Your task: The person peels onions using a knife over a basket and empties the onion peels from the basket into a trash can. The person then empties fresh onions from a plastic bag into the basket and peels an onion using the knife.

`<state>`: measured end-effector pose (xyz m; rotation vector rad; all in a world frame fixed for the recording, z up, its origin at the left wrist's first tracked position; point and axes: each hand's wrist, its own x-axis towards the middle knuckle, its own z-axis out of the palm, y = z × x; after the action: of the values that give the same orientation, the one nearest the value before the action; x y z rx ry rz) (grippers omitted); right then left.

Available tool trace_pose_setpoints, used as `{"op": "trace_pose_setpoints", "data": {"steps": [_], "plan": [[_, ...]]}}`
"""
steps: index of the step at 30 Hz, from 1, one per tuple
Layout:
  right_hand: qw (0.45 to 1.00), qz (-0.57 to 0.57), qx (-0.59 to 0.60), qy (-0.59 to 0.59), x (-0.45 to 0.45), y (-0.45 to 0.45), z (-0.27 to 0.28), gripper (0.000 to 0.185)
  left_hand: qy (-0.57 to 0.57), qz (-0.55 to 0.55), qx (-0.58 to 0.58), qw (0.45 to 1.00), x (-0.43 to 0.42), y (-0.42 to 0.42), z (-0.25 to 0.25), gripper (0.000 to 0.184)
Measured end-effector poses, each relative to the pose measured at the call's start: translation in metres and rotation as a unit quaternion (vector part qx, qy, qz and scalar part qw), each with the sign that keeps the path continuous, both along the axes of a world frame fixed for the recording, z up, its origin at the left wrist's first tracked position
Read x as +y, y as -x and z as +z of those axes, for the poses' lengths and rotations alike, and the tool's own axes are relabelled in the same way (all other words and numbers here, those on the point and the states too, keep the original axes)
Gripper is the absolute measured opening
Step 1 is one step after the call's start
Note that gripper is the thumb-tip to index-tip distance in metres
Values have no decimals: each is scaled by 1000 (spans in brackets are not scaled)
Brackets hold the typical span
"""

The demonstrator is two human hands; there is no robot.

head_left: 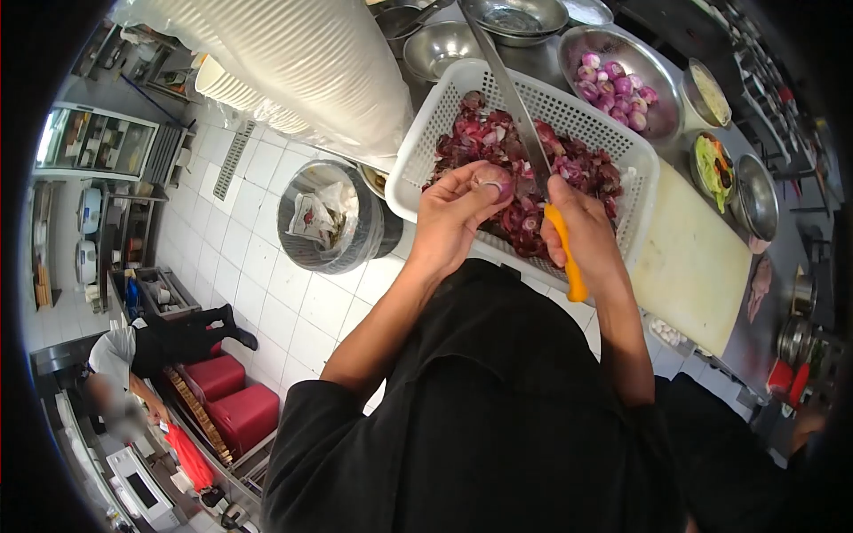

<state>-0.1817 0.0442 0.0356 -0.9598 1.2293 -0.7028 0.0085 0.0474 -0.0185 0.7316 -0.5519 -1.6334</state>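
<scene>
In the head view, print on a crumpled wrapper [308,219] in the bag-lined bin [355,255] is too small for me to read. A white plastic basket [413,182], its walls pierced with small holes, holds a loose heap of papery, dark red onion skins [484,129]. Beside it lie a smooth, pale cutting board [697,253] and a round, shiny metal bowl [666,120] of glossy purple onions [613,93]; ribbed white tubs [293,62] stack up in clear plastic. Over the skins, the person's left hand [449,213] pinches a rounded, pinkish-purple onion [494,182] between thumb and fingers. The right hand [579,229] is closed around a long steel knife [515,102] with an orange handle, its blade just beside that onion.
</scene>
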Motion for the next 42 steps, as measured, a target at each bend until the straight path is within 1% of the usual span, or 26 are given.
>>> {"op": "trace_pose_setpoints", "data": {"steps": [3, 6, 9, 12, 15, 18, 21, 24, 25, 28, 30, 32, 35, 38, 42], "plan": [[1000, -13, -1, -14, -11, 6, -9, 43, -2, -35, 27, 999, -1, -7, 1, 34], [999, -36, 27, -12, -12, 4, -13, 47, -33, -52, 97, 993, -2, -10, 3, 34], [999, -5, 52, 2, -12, 8, -23, 56, -38, -60, 105, 992, -2, -11, 9, 36], [997, 8, 72, -19, -14, 9, -21, 58, -34, -45, 112, 992, -2, -11, 7, 37], [997, -11, 67, -23, -14, 6, -19, 56, -31, -34, 79, 996, -2, -11, 12, 38], [992, -15, 102, 69, -5, -1, -10, 56, -13, -7, -3, 1000, -3, -10, 12, 39], [977, -6, 111, 183, 7, -8, -14, 56, -11, 1, -29, 1000, -4, -9, 14, 38], [954, 30, 122, 271, 15, -13, -8, 57, -18, 3, -5, 1000, -4, -2, 15, 33], [949, 55, 146, 274, 17, -13, 0, 59, -19, -5, -5, 1000, -3, -1, 15, 31], [920, 60, 159, 353, 19, -16, 3, 60, -23, -23, 0, 999, -2, 0, 17, 27], [922, 72, 165, 343, 20, -16, 6, 60, -23, -25, 9, 999, -1, 1, 22, 27], [933, 93, 177, 300, 21, -14, 14, 60, -22, -28, 6, 999, -1, 1, 24, 26], [932, 90, 179, 303, 22, -15, 14, 61, -13, -28, -6, 1000, 0, 2, 28, 26], [915, 72, 170, 358, 22, -16, 6, 61, -12, -20, -12, 1000, 0, 3, 30, 25], [914, 80, 186, 353, 22, -15, 6, 59, -13, -15, -28, 999, 2, 3, 32, 23]]}}
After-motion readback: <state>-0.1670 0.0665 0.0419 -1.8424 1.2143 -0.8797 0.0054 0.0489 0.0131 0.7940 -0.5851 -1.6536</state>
